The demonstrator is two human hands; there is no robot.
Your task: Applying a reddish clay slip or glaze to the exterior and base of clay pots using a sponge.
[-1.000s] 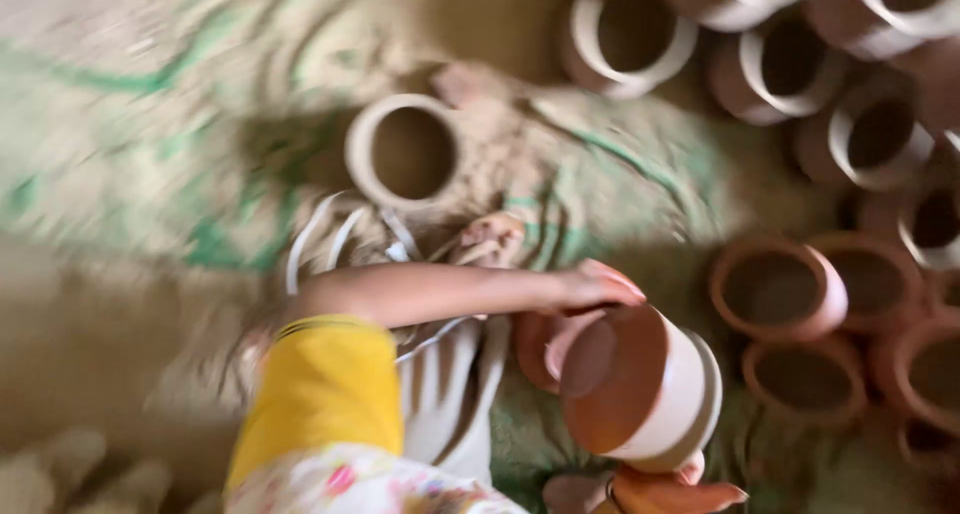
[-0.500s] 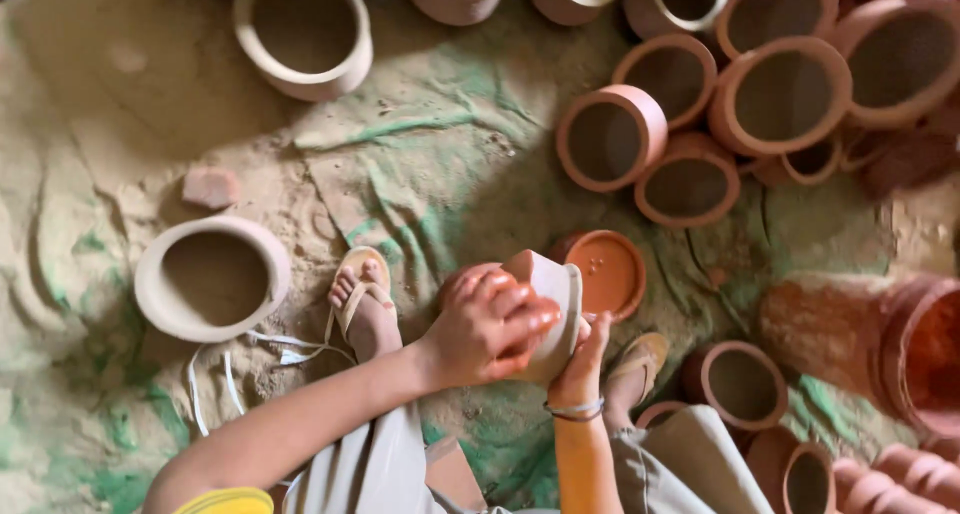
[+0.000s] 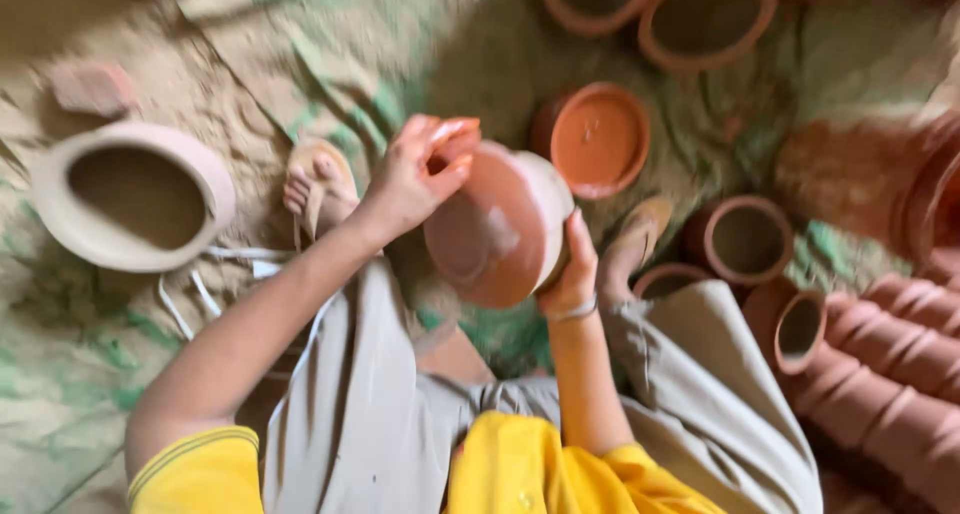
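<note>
I hold a round clay pot [image 3: 500, 229] above my lap, its terracotta base tilted toward me. My right hand [image 3: 572, 269] grips its right side from below. My left hand [image 3: 415, 174] rests on the pot's upper left edge, fingers stained orange. A small dish of orange-red slip [image 3: 597, 139] sits on the ground just beyond the pot.
A pale wide-mouthed pot [image 3: 130, 196] stands at the left. Several terracotta pots [image 3: 745, 239] crowd the right and top, with stacked ones [image 3: 880, 374] at the lower right. My sandalled feet [image 3: 315, 184] rest on sandy green sheeting [image 3: 70, 344].
The view has moved closer and shifted. The pot has turned so its base faces me, and my left hand slid to its upper edge.
</note>
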